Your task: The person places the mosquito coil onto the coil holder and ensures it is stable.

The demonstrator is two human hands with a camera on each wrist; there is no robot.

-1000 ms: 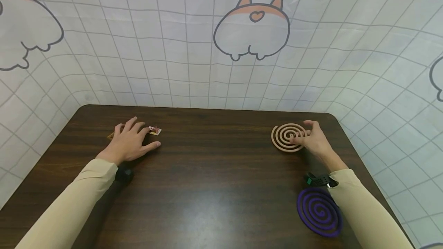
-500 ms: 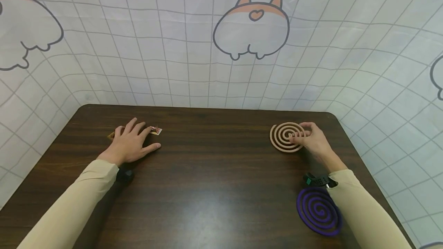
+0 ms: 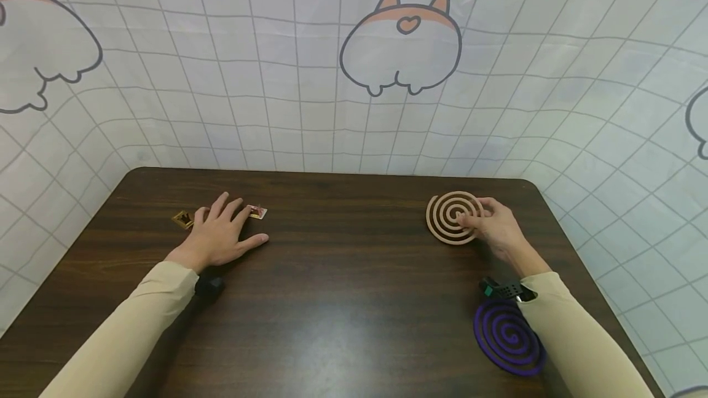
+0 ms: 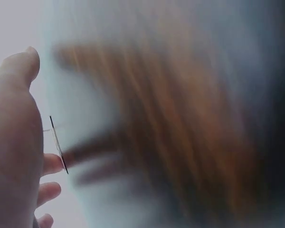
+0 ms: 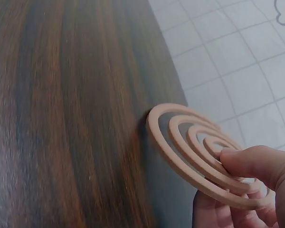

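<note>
My right hand [image 3: 500, 232] pinches a beige mosquito coil [image 3: 450, 214], thumb on top near its centre and fingers underneath. In the right wrist view the coil [image 5: 175, 156] looks tilted, with its far rim near the tabletop. My left hand [image 3: 218, 235] is spread low over the table, fingers mostly straight. By a fingertip of it lies a small printed card [image 3: 257, 212], partly covered; in the left wrist view a thin, edge-on card [image 4: 59, 147] meets a finger. A small gold-and-black card [image 3: 183, 220] lies left of that hand.
A purple mosquito coil [image 3: 510, 338] lies flat on the dark wooden table [image 3: 343, 275], partly under the right forearm. Behind and beside the table hangs a white gridded curtain [image 3: 310, 78] with cartoon dog prints.
My left hand and the printed card at its fingertip have shifted right, uncovering more of the gold-and-black card. My right hand has moved slightly left with the beige mosquito coil.
</note>
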